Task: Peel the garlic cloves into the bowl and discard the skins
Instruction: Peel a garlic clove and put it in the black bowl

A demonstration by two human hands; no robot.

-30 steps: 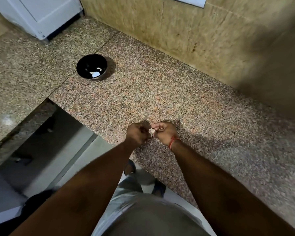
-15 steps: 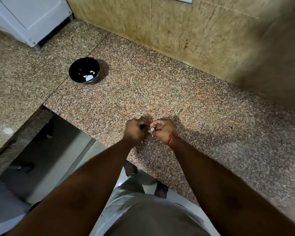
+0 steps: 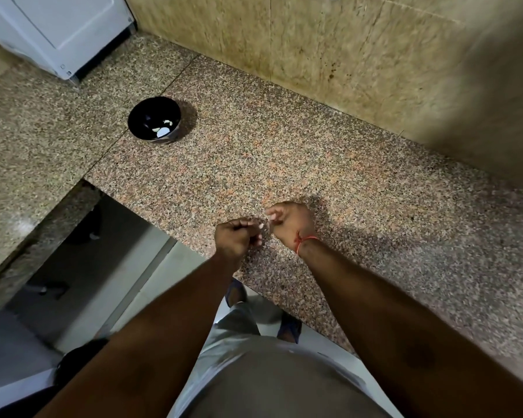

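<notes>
My left hand [image 3: 237,238] and my right hand [image 3: 289,220] are close together over the front edge of the speckled granite counter [image 3: 329,176]. Both have curled fingers. A small pale garlic clove [image 3: 261,226] shows between the fingertips of my left hand. My right hand, with a red thread at the wrist, pinches a pale bit at its fingertips, too blurred to tell whether skin or clove. A black bowl [image 3: 139,116] stands at the far left of the counter and holds a few peeled white cloves [image 3: 163,129].
A white appliance [image 3: 58,28] stands at the back left corner. A tan tiled wall [image 3: 344,49] runs behind the counter. Below the counter's front edge lies the floor with my feet [image 3: 236,294], and a lower dark gap at the left.
My hands have drawn slightly apart, the right one lifting up and away from the left. The camera has tilted a little.
</notes>
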